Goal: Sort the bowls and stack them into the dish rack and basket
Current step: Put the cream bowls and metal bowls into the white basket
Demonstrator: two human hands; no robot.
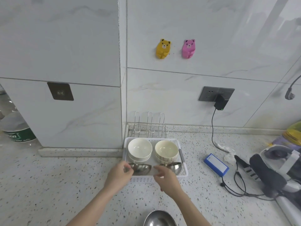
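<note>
A white plastic basket (183, 173) stands on the counter below a wire dish rack (149, 126). In its back half sit a stack of white bowls (139, 148) and a stack of cream striped bowls (166, 150). Two steel bowls lie in the front half. My left hand (119, 174) pinches the rim of the left steel bowl (141, 169). My right hand (166, 178) hovers with loosely curled fingers beside the right steel bowl (175, 167); I cannot tell whether it touches it. Another steel bowl (159, 218) sits at the bottom edge.
A blue box (215, 164), crumpled tissue (228, 154), black cables (236, 181) and a dark device (268, 175) crowd the counter's right side. A charger (220, 101) hangs from the wall socket. A wall column juts out at left, with a large water bottle (16, 128) behind it.
</note>
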